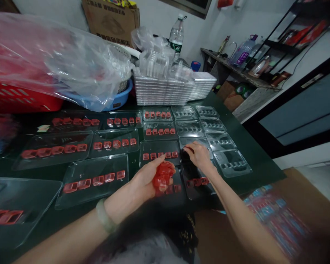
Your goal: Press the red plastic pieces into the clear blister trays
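Cupped in my left hand (145, 178) is a small heap of red translucent plastic pieces (164, 174). My right hand (199, 156) reaches down over a clear plastic tray (192, 140), its thumb and fingers pinched together at the tray's left end. Whatever is between those fingertips is hidden. Several clear trays to the left, such as one large tray (107, 165) near my left forearm, each carry a row of red pieces (98, 180). Below my right hand, another tray holds red pieces (197, 182), partly covered by my forearm.
Clear trays with no red pieces (233, 164) line the dark green table's right side. Stacked trays (162, 90) and a water bottle (177, 33) stand behind. A red basket (22, 97), a blue basin (121, 99) and plastic bagging (82, 66) fill the back left.
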Demonstrator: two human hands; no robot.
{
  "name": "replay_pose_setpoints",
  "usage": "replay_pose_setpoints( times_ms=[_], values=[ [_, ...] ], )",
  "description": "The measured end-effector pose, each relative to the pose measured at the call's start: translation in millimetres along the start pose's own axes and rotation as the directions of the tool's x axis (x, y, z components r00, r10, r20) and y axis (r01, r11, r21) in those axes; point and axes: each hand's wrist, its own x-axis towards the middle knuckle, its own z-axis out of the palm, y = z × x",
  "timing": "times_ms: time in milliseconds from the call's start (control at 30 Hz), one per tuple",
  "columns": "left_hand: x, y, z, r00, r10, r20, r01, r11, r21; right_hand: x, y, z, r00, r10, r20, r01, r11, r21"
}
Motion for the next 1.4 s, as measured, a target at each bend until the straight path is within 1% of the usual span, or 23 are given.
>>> replay_pose_setpoints(
  times_ms=[100, 200, 300, 367, 433, 467, 500, 533, 600, 667, 733, 800, 867, 1033, 1133, 1200, 1267, 1333, 1400],
  values=[
    [-0.1, 1.9, -1.6, 0.999, -0.003, 0.042, 0.003, 1.000, 0.006, 4.0, 0.8, -3.7, 0.998, 0.023, 0.064, -0.020, 0.998, -0.058],
    [-2.7, 2.3, -0.8, 0.997, 0.030, 0.076, -0.032, 0.999, 0.025, 6.7, -1.3, -4.5, 0.993, -0.003, 0.117, 0.019, 0.991, -0.136],
    [-6.8, 2.0, 0.5, 0.990, 0.077, 0.115, -0.080, 0.997, 0.023, 6.2, -7.0, -4.0, 0.994, -0.038, 0.107, 0.058, 0.980, -0.192],
    [-9.2, 1.5, 0.6, 0.982, 0.105, 0.154, -0.108, 0.994, 0.009, 4.0, -11.9, -7.1, 0.996, -0.017, 0.083, 0.032, 0.983, -0.182],
    [-10.4, 0.7, 0.2, 0.974, 0.136, 0.179, -0.138, 0.990, 0.002, -0.2, -17.7, -15.1, 1.000, 0.023, 0.017, -0.022, 0.996, -0.092],
    [-10.4, 0.2, -0.1, 0.973, 0.148, 0.179, -0.151, 0.989, 0.003, -3.4, -21.1, -20.8, 0.999, 0.027, -0.024, -0.027, 1.000, 0.002],
    [-10.0, -0.5, -0.2, 0.973, 0.155, 0.172, -0.158, 0.987, 0.006, -7.1, -25.0, -27.2, 0.998, 0.012, -0.054, -0.006, 0.992, 0.126],
    [-9.2, -1.3, -0.3, 0.974, 0.157, 0.161, -0.161, 0.987, 0.008, -11.5, -29.2, -33.9, 0.997, -0.019, -0.069, 0.037, 0.963, 0.265],
    [-6.6, -3.1, 0.0, 0.977, 0.161, 0.138, -0.164, 0.986, 0.009, -20.6, -38.2, -46.4, 0.992, -0.116, -0.050, 0.125, 0.847, 0.516],
    [-3.6, -4.8, 0.8, 0.976, 0.169, 0.138, -0.175, 0.984, 0.029, -28.6, -46.2, -55.4, 0.982, -0.190, -0.008, 0.149, 0.736, 0.660],
    [-1.6, -6.0, 2.2, 0.975, 0.146, 0.168, -0.160, 0.984, 0.074, -33.9, -51.2, -60.4, 0.973, -0.228, 0.036, 0.135, 0.691, 0.710],
    [-1.1, -6.2, 4.5, 0.976, 0.094, 0.199, -0.120, 0.985, 0.122, -36.9, -53.1, -62.0, 0.962, -0.259, 0.082, 0.123, 0.683, 0.720],
    [-1.6, -5.9, 7.2, 0.978, 0.050, 0.203, -0.082, 0.985, 0.153, -39.1, -52.9, -61.4, 0.957, -0.267, 0.110, 0.108, 0.684, 0.722],
    [-0.5, -5.0, 9.9, 0.990, -0.013, 0.141, -0.014, 0.981, 0.193, -47.2, -50.1, -55.9, 0.971, -0.202, 0.124, 0.039, 0.652, 0.757],
    [0.7, -5.5, 8.5, 0.991, -0.030, 0.128, 0.004, 0.980, 0.198, -52.5, -47.7, -52.8, 0.977, -0.170, 0.125, 0.004, 0.608, 0.794],
    [0.4, -6.5, 8.6, 0.989, -0.005, 0.147, -0.026, 0.978, 0.205, -54.9, -45.9, -50.6, 0.980, -0.155, 0.123, -0.012, 0.574, 0.819],
    [-1.0, -8.3, 10.4, 0.986, 0.048, 0.157, -0.082, 0.973, 0.218, -56.1, -44.1, -47.9, 0.984, -0.143, 0.106, -0.010, 0.548, 0.836],
    [-2.9, -10.8, 13.5, 0.980, 0.148, 0.134, -0.178, 0.952, 0.249, -56.4, -42.7, -44.5, 0.988, -0.132, 0.075, 0.006, 0.530, 0.848],
    [-4.9, -13.6, 17.1, 0.960, 0.266, 0.091, -0.281, 0.913, 0.296, -56.4, -42.0, -40.4, 0.992, -0.114, 0.051, 0.013, 0.504, 0.864]
  ],
)
